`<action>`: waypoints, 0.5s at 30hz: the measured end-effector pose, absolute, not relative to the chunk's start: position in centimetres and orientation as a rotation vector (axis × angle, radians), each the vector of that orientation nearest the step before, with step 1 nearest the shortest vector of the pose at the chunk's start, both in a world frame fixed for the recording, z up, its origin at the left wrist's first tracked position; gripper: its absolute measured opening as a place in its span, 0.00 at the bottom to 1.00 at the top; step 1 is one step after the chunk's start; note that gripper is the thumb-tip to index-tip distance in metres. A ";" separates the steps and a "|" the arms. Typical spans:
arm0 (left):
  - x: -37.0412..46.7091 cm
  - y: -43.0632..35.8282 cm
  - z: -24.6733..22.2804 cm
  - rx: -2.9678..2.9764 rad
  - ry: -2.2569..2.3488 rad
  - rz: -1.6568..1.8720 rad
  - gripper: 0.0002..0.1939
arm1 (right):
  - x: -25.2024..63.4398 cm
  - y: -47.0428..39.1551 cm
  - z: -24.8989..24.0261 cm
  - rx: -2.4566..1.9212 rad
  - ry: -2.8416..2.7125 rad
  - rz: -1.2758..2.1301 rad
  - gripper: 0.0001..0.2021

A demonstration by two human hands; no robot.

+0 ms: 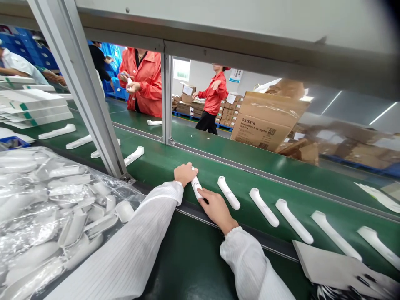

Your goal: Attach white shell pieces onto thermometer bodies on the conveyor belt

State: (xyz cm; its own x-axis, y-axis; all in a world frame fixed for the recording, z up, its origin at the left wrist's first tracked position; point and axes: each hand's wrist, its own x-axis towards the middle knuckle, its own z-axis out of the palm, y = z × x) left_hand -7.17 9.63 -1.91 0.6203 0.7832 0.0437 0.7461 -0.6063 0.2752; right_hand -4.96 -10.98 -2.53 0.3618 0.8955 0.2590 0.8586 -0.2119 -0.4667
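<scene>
A green conveyor belt [175, 164] is seen running across a factory floor, with cardboard boxes [265, 121] stacked beyond it. A white thermometer housing [196, 187] is held down on the belt's near edge by both hands. The left hand [185, 173] is curled over its upper end, fingers closed on it; the right hand [216, 208] is pressed on its lower end, fingertips gripping it. A row of like white housings [264, 206] is laid to the right (evenly spaced, well apart). A clear bag of white parts [59, 208] is noted at left. Two persons in red jackets [145, 81] are observed across the belt.
</scene>
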 end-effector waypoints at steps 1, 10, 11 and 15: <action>-7.0 9.3 -1.9 2.623 1.240 0.223 0.19 | -4.6 -10.9 -2.6 -2.124 -1.530 0.084 0.20; -8.4 10.3 1.7 2.692 1.046 0.238 0.33 | -7.5 -13.4 -1.1 -1.976 -1.417 -0.083 0.18; -9.3 11.5 2.2 2.695 1.125 0.331 0.32 | -9.2 -14.5 -0.7 -1.826 -1.437 -0.023 0.16; -13.8 17.6 3.2 2.735 1.507 0.583 0.26 | -16.8 -18.3 0.0 -1.249 -1.993 0.506 0.07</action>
State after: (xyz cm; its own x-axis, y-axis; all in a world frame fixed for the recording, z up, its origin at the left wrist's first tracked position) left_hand -13.78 17.59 3.17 0.4827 0.8103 0.3324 0.8232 -0.5493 0.1437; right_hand -16.78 -18.35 0.02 -0.2719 0.8900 0.3660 0.6073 0.4537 -0.6521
